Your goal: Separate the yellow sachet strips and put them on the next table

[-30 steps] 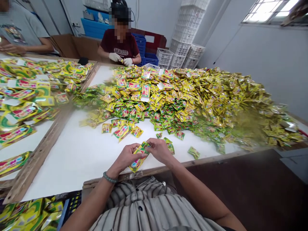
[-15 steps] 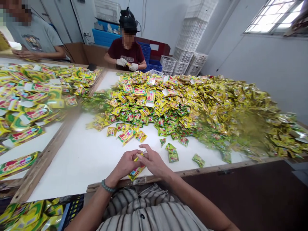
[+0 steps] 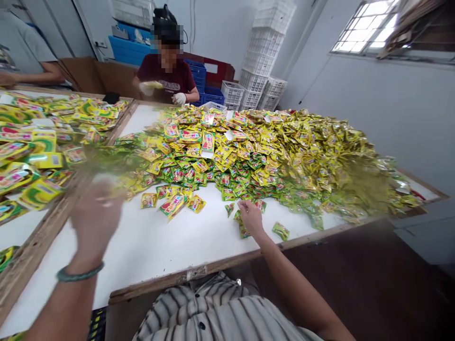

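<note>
My left hand (image 3: 97, 213) is smeared by motion over the left part of the white table (image 3: 142, 255), near the wooden divider. Its fingers do not show clearly, nor whether anything is in them. My right hand (image 3: 252, 218) is above the table's middle with its fingers drawn together in a pinch; what they hold, if anything, is hidden. Just under it lies a green candy packet (image 3: 244, 232), partly covered by the hand. Another green packet (image 3: 280, 230) lies to the right. Left of the hand rests a larger yellow-green carton (image 3: 174, 206) among small yellow packets (image 3: 196, 203).
A big heap of small packets (image 3: 284, 151) spreads across the back. Beyond the wooden divider (image 3: 46, 232), many printed cartons (image 3: 21, 147) are piled. A person in a dark red shirt (image 3: 170, 78) works across the table, and another person's sleeve (image 3: 31, 38) shows at left.
My hands, together on a yellow-green carton before, have parted. The left has swung far left; the right has moved right and forward to the loose green packets. The view has shifted right.
</note>
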The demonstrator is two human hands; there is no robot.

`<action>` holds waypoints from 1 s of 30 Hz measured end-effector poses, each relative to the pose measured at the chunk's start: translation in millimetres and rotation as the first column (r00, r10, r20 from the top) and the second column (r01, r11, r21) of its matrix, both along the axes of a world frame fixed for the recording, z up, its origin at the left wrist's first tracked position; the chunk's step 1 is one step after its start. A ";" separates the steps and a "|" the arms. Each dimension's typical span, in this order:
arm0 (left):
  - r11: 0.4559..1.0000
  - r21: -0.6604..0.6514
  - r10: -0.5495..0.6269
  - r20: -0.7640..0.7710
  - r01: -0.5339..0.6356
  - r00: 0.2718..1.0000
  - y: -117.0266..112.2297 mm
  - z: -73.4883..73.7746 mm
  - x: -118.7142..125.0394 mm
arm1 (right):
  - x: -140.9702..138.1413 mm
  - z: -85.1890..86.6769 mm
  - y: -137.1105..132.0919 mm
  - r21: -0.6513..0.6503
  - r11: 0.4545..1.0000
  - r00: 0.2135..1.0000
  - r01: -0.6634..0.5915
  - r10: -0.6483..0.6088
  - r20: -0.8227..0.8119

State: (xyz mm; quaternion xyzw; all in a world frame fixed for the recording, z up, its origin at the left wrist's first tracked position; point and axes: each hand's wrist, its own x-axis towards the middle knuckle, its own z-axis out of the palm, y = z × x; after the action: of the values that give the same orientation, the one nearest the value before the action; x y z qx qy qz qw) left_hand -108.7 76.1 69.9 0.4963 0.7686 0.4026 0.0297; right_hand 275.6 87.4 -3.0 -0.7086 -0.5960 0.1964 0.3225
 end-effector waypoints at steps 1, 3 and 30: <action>0.994 -0.079 -0.071 0.043 0.074 0.997 1.1 -5.3 24.1 | -2.0 -3.3 5.4 -0.059 0.998 0.998 -0.016 0.019 0.058; 0.947 -0.192 -0.225 0.172 0.257 0.959 1.3 -21.1 70.5 | -12.1 -9.5 12.8 -0.159 0.985 0.975 -0.070 0.102 0.199; 0.762 0.052 -0.220 0.958 0.645 0.183 -25.6 -61.5 139.2 | -68.1 3.6 -25.9 -0.160 0.818 0.740 -0.552 0.392 -0.547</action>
State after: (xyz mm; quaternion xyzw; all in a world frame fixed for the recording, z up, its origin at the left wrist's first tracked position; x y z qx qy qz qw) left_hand 30.5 50.5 8.3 0.3582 0.4877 0.4309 0.6695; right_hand 207.5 61.5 0.6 -0.4995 -0.6169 0.5371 0.2852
